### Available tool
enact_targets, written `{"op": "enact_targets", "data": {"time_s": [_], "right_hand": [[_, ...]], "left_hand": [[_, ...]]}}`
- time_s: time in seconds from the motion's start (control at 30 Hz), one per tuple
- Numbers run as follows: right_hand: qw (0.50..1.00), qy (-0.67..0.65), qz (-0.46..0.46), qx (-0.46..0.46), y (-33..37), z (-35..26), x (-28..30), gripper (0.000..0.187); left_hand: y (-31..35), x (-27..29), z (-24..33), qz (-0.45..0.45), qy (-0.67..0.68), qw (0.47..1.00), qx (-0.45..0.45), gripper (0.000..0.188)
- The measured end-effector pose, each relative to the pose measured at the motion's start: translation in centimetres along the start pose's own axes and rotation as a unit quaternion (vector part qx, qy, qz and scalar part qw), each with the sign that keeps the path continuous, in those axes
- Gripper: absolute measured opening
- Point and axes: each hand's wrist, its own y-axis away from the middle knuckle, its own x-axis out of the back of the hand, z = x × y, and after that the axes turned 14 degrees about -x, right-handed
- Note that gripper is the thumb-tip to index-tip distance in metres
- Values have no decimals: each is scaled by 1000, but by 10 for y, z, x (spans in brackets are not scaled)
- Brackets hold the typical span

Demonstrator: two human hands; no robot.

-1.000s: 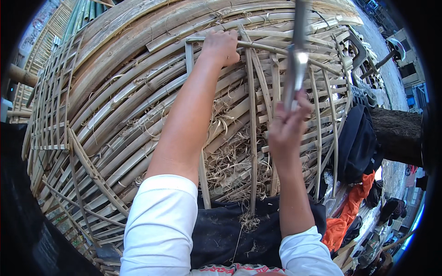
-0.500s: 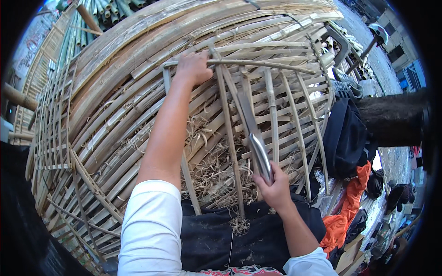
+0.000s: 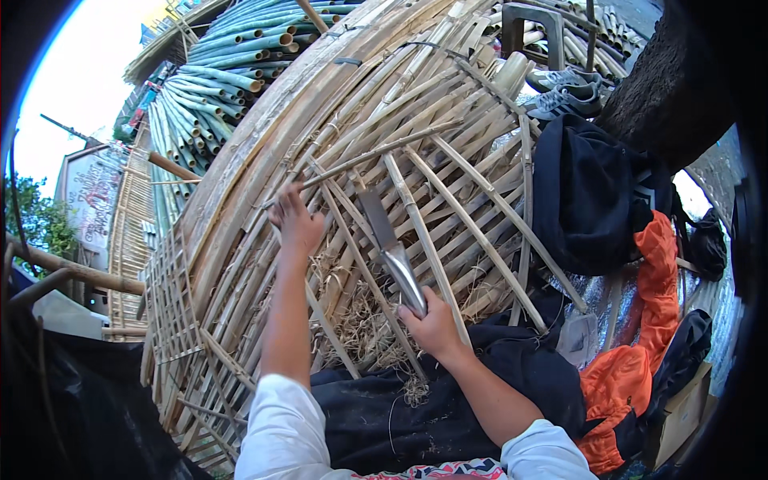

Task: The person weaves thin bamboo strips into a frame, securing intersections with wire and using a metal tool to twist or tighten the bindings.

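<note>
My left hand (image 3: 294,222) is closed round the left end of a thin bamboo crossbar (image 3: 384,151), which lies across several bamboo slats (image 3: 418,228) spread like ribs. In my right hand (image 3: 436,326) is a large knife (image 3: 394,254) with a grey blade and a shiny metal handle. Its blade points away from me, and its tip is close to the crossbar near the top of one slat. Whether the blade touches the wood I cannot tell. Curled shavings (image 3: 364,324) lie under the slats, above the dark cloth (image 3: 360,408) over my lap.
Long split bamboo strips (image 3: 264,132) are heaped beyond my hands, with green bamboo poles (image 3: 200,100) behind. A lattice panel (image 3: 172,296) stands at left. On the right are a dark jacket (image 3: 588,200), orange cloth (image 3: 620,384), shoes (image 3: 564,98) and a trunk (image 3: 672,88).
The view has turned, so the pile appears tilted. My left hand stays at the crossbar's left end. The knife stays in my right hand, with its tip close to the crossbar.
</note>
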Motion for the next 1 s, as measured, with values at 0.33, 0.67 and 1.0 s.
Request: {"op": "enact_targets", "data": {"time_s": [0.33,0.67,1.0], "right_hand": [[990,136,6,33,-4,0,-8,44],[912,390,66,103,-4,25,-38,46],[863,480,79,133,18,34,-79,28]], "left_hand": [[199,48,86,-84,164,973,138,68],[194,48,48,-45,190,950,243,69],[200,80,19,54,241,928,278,69]]}}
